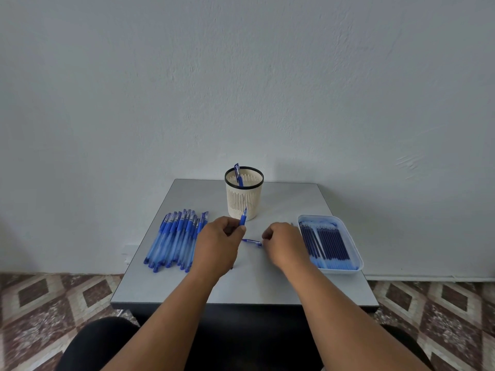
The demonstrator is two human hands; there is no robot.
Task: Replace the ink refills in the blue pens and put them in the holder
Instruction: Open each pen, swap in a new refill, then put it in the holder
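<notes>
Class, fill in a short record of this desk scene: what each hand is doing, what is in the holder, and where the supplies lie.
left hand: grips a blue pen, tip up
right hand: fingers curled by a pen cap on the table
holder: one pen inside
pen pile: table's left
refill tray: table's right

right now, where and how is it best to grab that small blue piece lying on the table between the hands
Pinch the blue piece across its middle, coming from above. It lies flat and roughly crosswise on the table, so its long sides are open to a thumb and forefinger. The right hand is at its right end and probably best placed; the left hand already holds a pen.
</notes>
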